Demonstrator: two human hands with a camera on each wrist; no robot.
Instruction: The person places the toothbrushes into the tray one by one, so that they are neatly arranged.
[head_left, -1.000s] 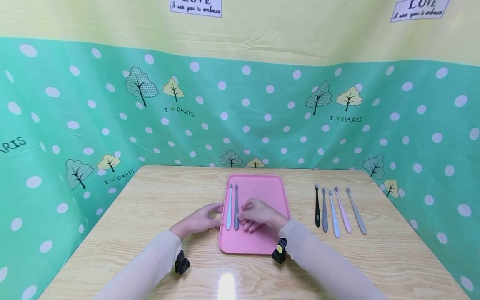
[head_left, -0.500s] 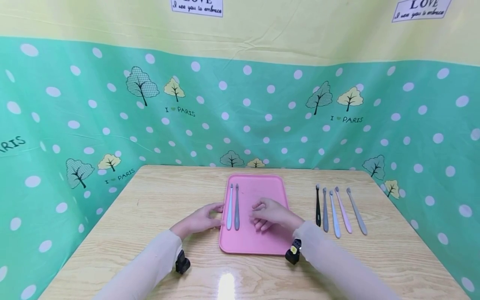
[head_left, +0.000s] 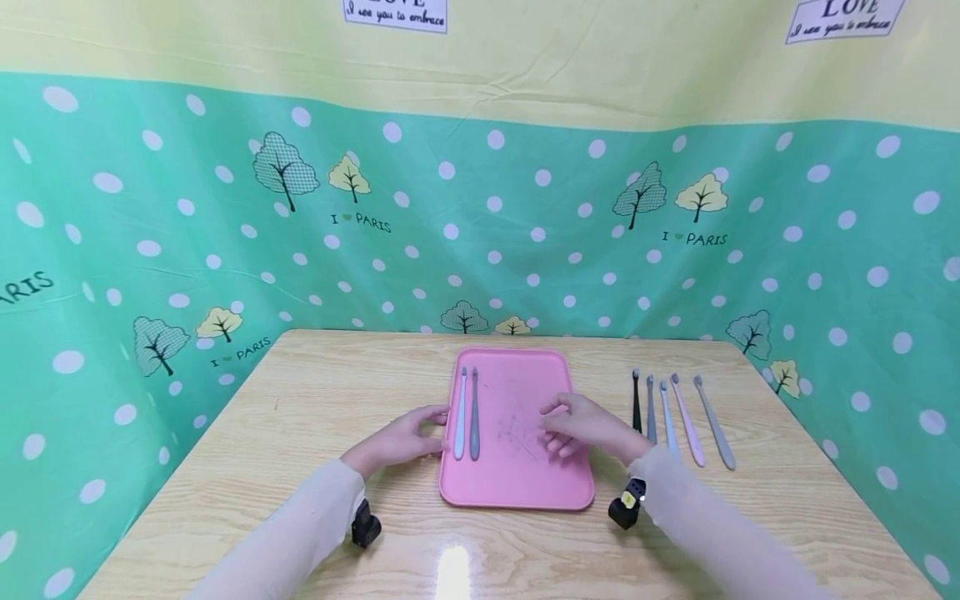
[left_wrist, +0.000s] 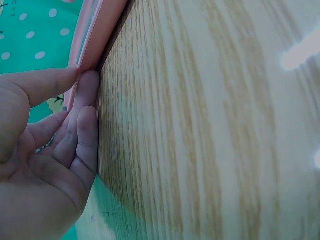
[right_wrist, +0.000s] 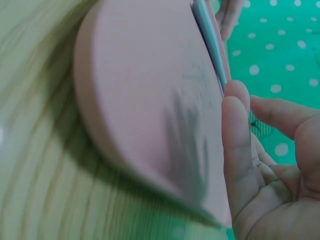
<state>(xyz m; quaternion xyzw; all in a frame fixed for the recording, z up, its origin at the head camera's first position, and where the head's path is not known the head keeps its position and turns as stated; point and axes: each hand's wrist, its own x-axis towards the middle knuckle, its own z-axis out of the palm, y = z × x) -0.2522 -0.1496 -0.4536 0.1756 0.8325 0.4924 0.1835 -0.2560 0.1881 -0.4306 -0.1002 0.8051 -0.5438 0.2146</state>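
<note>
A pink tray (head_left: 517, 487) lies on the table, with a pale blue toothbrush (head_left: 460, 425) and a grey toothbrush (head_left: 475, 425) side by side along its left side. My left hand (head_left: 399, 438) holds the tray's left edge; in the left wrist view the thumb touches the rim (left_wrist: 92, 47) and the fingers rest against the side wall. Over the tray's right part hovers my right hand (head_left: 587, 427), fingers loosely bent and nothing between them. The right wrist view shows its thumb apart from the fingers (right_wrist: 237, 145).
Right of the tray lie a black toothbrush (head_left: 636, 400), a grey one (head_left: 651, 412), a light blue one (head_left: 667, 412), a pink one (head_left: 687, 421) and a grey-blue one (head_left: 716, 423). My right forearm partly covers the nearest handles. A green dotted curtain (head_left: 420, 250) hangs behind the wooden table (head_left: 352, 375).
My right hand has moved right, away from the grey toothbrush on the tray towards the tray's right edge. The left hand, tray and toothbrushes have stayed put.
</note>
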